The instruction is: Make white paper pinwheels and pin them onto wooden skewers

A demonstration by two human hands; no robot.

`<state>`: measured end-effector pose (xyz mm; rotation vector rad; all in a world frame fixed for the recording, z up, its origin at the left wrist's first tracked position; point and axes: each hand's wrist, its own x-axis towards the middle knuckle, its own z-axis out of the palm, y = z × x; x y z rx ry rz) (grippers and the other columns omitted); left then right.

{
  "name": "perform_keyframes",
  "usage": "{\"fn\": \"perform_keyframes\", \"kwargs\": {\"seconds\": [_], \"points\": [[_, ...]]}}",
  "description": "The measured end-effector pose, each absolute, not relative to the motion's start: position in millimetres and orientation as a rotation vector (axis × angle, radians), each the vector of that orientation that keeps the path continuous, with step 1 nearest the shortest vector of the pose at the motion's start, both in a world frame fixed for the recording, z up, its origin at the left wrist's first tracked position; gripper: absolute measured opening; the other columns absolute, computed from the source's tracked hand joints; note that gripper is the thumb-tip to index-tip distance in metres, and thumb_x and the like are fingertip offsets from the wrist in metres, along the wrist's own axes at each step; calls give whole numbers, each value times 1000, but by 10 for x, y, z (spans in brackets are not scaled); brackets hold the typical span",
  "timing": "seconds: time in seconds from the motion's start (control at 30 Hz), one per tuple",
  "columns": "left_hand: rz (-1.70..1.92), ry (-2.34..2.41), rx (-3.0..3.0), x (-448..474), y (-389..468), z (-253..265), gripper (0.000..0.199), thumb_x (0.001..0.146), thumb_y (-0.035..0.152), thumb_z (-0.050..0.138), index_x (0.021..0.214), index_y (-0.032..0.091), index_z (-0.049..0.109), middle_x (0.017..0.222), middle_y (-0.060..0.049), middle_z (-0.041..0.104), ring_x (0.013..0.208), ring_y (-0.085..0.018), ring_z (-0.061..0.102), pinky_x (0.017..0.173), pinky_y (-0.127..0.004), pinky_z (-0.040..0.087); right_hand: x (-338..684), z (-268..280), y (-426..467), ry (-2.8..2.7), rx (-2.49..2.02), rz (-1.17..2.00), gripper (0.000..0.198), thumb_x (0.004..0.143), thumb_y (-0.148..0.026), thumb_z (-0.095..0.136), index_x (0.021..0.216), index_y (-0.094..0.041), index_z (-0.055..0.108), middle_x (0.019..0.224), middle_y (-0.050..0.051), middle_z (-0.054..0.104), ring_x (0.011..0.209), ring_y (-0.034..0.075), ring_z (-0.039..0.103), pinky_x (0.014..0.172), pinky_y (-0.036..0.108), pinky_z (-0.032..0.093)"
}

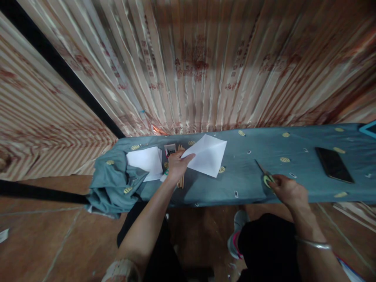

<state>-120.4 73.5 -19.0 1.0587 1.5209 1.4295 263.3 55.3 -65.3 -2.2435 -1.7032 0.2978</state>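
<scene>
My left hand (pixel 178 164) pinches the left corner of a white sheet of paper (pixel 208 156), which shows a crease and is held above the cloth. On the right, my right hand (pixel 289 190) has its fingers closed on the green handle of a pair of scissors (pixel 268 179). The blades point up and to the left, away from me, well apart from the paper. Beneath my left hand lie several thin wooden sticks (pixel 181 182), partly hidden by it. A small packet (pixel 170 149) sits just beyond that hand.
A stack of white paper (pixel 146 161) lies at the left, partly under a fold of the green patterned cloth (pixel 252 145). A dark phone (pixel 334 164) rests at the right, and a blue-edged object (pixel 367 129) at the far right. A striped curtain (pixel 199 70) hangs behind.
</scene>
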Motion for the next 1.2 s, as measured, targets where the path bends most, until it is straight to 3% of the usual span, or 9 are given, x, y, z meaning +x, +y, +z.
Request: {"fn": "perform_keyframes", "kwargs": {"seconds": [0.17, 0.33, 0.47, 0.7, 0.87, 1.0, 1.2], "points": [[1435, 1584, 1264, -1178, 715, -174, 10, 66, 27, 75, 70, 17, 76, 68, 0, 71, 68, -18, 64, 64, -26, 46, 2057, -438, 470, -1244, -1475, 1166, 54, 60, -54, 81, 99, -19, 70, 90, 12, 76, 81, 26, 72, 54, 28, 51], [1412, 1585, 1353, -1108, 700, -154, 3, 67, 24, 76, 67, 20, 75, 68, -1, 72, 69, -19, 64, 67, -26, 46, 1439, -417, 343, -1230, -1200, 1513, 47, 59, -48, 88, 94, -20, 73, 90, 10, 77, 83, 22, 71, 70, 32, 56], [1475, 1566, 1321, -1161, 746, -154, 4, 66, 24, 76, 69, 21, 76, 74, -2, 73, 75, -19, 65, 72, -26, 48, 1369, -511, 373, -1205, -1260, 1567, 47, 51, -46, 92, 84, -19, 74, 84, 7, 76, 80, 20, 70, 79, 34, 56], [1619, 1458, 984, -1321, 819, -126, 28, 62, 34, 78, 81, 15, 77, 70, -2, 72, 62, -17, 61, 59, -27, 47, 1494, -430, 302, -1026, -1117, 1784, 55, 58, -45, 90, 105, -24, 72, 94, 6, 76, 81, 17, 70, 69, 25, 53], [1667, 1388, 913, -1303, 788, -88, 29, 58, 34, 80, 79, 14, 77, 70, -2, 72, 61, -16, 62, 59, -27, 50, 1445, -465, 241, -1266, -1000, 1825, 64, 70, -56, 78, 122, -20, 68, 91, 7, 72, 74, 15, 63, 62, 25, 49], [1634, 1401, 938, -1276, 759, -106, 30, 58, 34, 80, 80, 14, 77, 70, -2, 72, 62, -16, 63, 59, -27, 50, 1399, -505, 230, -1447, -940, 1835, 64, 77, -60, 70, 126, -19, 66, 94, 8, 70, 77, 17, 61, 63, 27, 48], [1581, 1367, 963, -1214, 748, -145, 30, 59, 33, 80, 81, 14, 77, 68, -1, 71, 60, -15, 61, 58, -26, 49, 1341, -464, 248, -1466, -954, 1859, 65, 72, -62, 74, 121, -19, 69, 89, 6, 69, 74, 15, 59, 60, 25, 46]]}}
